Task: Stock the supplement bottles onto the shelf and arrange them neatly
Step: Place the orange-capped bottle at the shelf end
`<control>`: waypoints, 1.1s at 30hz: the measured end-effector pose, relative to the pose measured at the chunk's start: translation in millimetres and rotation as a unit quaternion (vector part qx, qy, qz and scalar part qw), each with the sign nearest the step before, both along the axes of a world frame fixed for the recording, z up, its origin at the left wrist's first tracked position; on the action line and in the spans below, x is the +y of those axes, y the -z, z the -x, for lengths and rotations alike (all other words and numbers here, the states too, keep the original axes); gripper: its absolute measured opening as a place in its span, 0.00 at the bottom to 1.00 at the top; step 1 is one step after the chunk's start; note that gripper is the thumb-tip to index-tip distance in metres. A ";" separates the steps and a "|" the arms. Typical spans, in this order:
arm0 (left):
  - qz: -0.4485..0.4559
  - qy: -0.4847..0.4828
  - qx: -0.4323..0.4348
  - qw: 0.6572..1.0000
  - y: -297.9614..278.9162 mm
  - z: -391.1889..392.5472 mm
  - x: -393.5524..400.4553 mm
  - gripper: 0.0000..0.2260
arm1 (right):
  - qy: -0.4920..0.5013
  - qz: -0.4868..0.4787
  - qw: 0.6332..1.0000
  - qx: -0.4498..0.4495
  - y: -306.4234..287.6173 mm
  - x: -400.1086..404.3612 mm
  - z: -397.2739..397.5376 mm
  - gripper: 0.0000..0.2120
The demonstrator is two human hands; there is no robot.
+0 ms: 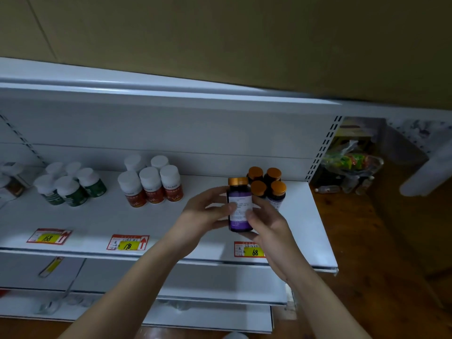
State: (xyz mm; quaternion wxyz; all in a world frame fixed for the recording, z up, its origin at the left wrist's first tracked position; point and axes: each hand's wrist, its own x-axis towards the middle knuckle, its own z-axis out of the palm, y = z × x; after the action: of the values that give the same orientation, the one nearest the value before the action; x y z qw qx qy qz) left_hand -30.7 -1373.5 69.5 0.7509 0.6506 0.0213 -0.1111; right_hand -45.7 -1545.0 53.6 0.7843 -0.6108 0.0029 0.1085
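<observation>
Purple bottle (239, 209) is being held upright by left hand (208, 211) and right hand (265, 222), fingers curling round it, just in front of the orange-capped group (266, 183). Placement step: next, it likely needs setting down beside that group.

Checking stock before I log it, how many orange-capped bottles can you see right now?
5. Four stand in a two-by-two cluster at the shelf's right end; the fifth bottle is gripped between the left hand and right hand in front. Others may be hidden.

shelf (171, 223) tags L-R: 168 | 198 | 68; bottle labels unreadable
</observation>
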 end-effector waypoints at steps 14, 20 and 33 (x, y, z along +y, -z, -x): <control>0.003 -0.021 -0.003 1.000 -18.6 5.7 -11.9 0.14 | 0.072 0.139 0.982 -0.106 -20.0 4.6 4.8 0.19; 0.040 -0.042 0.004 0.998 -27.6 6.9 -15.0 0.14 | -0.013 -0.022 0.999 -0.044 -27.2 0.0 7.1 0.16; -0.014 -0.029 -0.025 0.999 -50.8 10.0 -39.7 0.12 | 0.136 0.135 0.969 -0.155 -40.7 5.1 16.9 0.30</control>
State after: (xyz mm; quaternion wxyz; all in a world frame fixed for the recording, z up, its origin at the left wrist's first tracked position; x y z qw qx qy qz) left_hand -40.7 -1413.2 120.2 0.7451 0.6626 0.0227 -0.0723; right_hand -62.6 -1539.9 94.4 0.6925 -0.7146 -0.0212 -0.0969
